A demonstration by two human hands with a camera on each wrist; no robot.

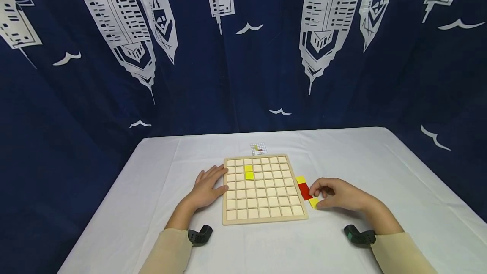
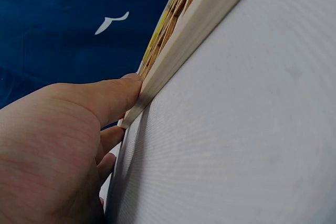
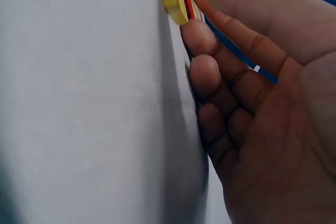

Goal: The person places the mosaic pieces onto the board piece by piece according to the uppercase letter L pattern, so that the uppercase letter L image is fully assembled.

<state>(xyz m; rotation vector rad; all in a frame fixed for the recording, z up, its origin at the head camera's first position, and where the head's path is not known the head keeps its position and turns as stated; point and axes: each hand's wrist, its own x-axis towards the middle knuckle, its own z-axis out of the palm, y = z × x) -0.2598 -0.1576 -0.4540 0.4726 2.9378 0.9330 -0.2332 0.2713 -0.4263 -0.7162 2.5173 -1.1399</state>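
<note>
A square wooden grid board (image 1: 262, 220) lies on the table with two yellow squares (image 1: 249, 172) side by side in its upper left part. My left hand (image 1: 205, 189) rests at the board's left edge, fingers spread; its thumb (image 2: 118, 95) touches the wooden rim. Beside the board's right edge lies a short row of tiles: a yellow tile (image 1: 300, 179), a red piece (image 1: 305, 191) and a nearer yellow tile (image 1: 313, 202). Loosely curved, my right hand (image 1: 342, 194) has its thumb and fingertips at the red piece and the nearer yellow tile. No tile is visibly lifted.
A small printed card (image 1: 258, 149) with a grid and coloured marks lies just beyond the board. White cloth covers the table (image 1: 380, 164). Behind it hangs a dark blue curtain (image 1: 243, 75) with white building and bird shapes.
</note>
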